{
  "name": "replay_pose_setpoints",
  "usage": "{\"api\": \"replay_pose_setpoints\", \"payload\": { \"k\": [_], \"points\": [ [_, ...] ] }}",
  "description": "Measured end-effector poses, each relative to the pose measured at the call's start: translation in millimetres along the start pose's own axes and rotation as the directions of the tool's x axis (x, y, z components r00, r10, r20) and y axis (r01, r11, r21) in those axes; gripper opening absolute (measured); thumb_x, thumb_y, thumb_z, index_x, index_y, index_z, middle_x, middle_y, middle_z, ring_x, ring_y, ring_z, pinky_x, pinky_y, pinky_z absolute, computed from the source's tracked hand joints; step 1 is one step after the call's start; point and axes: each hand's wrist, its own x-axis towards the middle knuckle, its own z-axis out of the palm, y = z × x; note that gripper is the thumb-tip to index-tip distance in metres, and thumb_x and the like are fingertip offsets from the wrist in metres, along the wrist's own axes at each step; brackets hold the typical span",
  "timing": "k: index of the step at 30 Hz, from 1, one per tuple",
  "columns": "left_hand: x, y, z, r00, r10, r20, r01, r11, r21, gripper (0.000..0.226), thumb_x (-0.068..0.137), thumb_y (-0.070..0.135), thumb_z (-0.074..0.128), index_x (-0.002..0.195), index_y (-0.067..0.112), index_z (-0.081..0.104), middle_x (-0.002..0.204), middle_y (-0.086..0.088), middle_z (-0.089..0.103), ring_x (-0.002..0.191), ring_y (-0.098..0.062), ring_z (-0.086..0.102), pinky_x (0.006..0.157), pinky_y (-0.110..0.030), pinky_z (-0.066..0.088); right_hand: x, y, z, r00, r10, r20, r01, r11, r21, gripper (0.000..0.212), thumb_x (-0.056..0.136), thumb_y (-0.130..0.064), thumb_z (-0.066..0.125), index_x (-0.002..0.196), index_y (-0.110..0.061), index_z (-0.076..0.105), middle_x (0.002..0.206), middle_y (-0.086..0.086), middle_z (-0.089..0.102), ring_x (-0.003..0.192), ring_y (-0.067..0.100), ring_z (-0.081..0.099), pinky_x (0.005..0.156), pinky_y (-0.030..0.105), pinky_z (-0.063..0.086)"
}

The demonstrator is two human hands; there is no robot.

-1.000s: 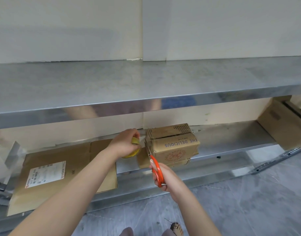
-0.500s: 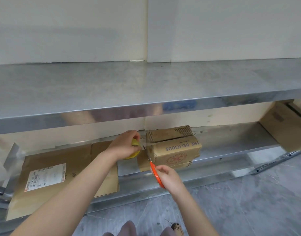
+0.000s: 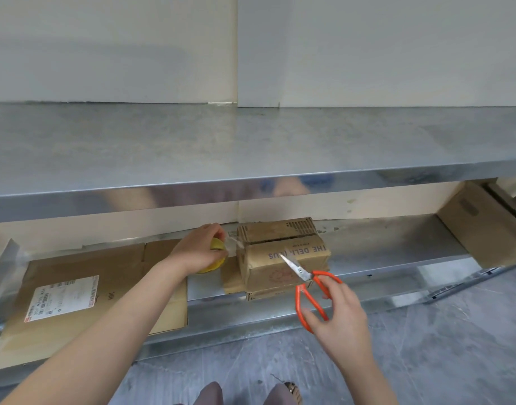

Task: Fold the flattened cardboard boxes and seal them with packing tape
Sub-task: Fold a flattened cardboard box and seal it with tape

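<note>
Left fingers (image 3: 219, 232) curled round a yellow tape roll (image 3: 218, 244), thumb and fingertips pinching at its top edge, most of the roll hidden behind the left hand (image 3: 200, 252). A short strand of clear tape (image 3: 235, 240) runs from the roll to the left end of the box (image 3: 268, 268), crumpled and shiny where it meets the cardboard. Right fingers (image 3: 309, 312) hooked into the orange loops of the scissors (image 3: 312, 283), holding them firmly; blades look nearly together, tips pointing up and left across the box's front face, whether touching it I cannot tell. Right hand (image 3: 341, 323) sits in front of and below the box, apart from the left hand. The box stands folded on the lower shelf (image 3: 382, 244), purple print upside down on its front, top flaps meeting along a dark seam. It rests on a flat cardboard piece (image 3: 230, 277). Further left on the same shelf lies a larger flattened box (image 3: 110, 276) bearing a white shipping label (image 3: 62, 298). At far right another carton (image 3: 481, 223) leans tilted. Above everything, the metal top shelf (image 3: 251, 147), against a pale wall. Grey floor (image 3: 440, 346) below.
</note>
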Motion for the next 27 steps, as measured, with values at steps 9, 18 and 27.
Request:
{"api": "replay_pose_setpoints", "payload": {
  "k": [9, 18, 27],
  "points": [
    [-4, 11, 7, 0.992, -0.119, -0.044, 0.119, 0.993, -0.004, 0.026, 0.080, 0.032, 0.070, 0.097, 0.027, 0.051, 0.098, 0.009, 0.054, 0.090, -0.014, 0.051, 0.069, -0.027, 0.041, 93, 92, -3, 0.980, 0.173, -0.093, -0.180, 0.981, -0.067, 0.058, 0.076, -0.040, 0.075, 0.129, -0.028, 0.054, 0.123, -0.003, 0.056, 0.118, 0.024, 0.049, 0.092, 0.049, 0.044],
    [-17, 26, 18, 0.962, -0.246, -0.118, 0.246, 0.969, -0.019, 0.029, 0.080, 0.031, 0.072, 0.101, 0.024, 0.054, 0.099, 0.006, 0.056, 0.091, -0.016, 0.052, 0.073, -0.030, 0.043, 158, 151, 20, 0.964, 0.241, 0.112, -0.229, 0.967, -0.109, 0.058, 0.082, -0.032, 0.072, 0.131, -0.011, 0.049, 0.125, 0.016, 0.059, 0.119, 0.038, 0.052, 0.095, 0.051, 0.046],
    [-19, 37, 17, 0.949, -0.272, -0.160, 0.263, 0.962, -0.077, 0.027, 0.081, 0.029, 0.072, 0.101, 0.022, 0.056, 0.097, 0.006, 0.055, 0.090, -0.016, 0.051, 0.067, -0.027, 0.038, 133, 141, 2, 0.988, -0.045, 0.148, 0.079, 0.968, -0.237, 0.051, 0.095, -0.047, 0.035, 0.141, -0.026, 0.045, 0.141, 0.000, 0.053, 0.130, 0.023, 0.045, 0.097, 0.047, 0.037]
  ]
}}
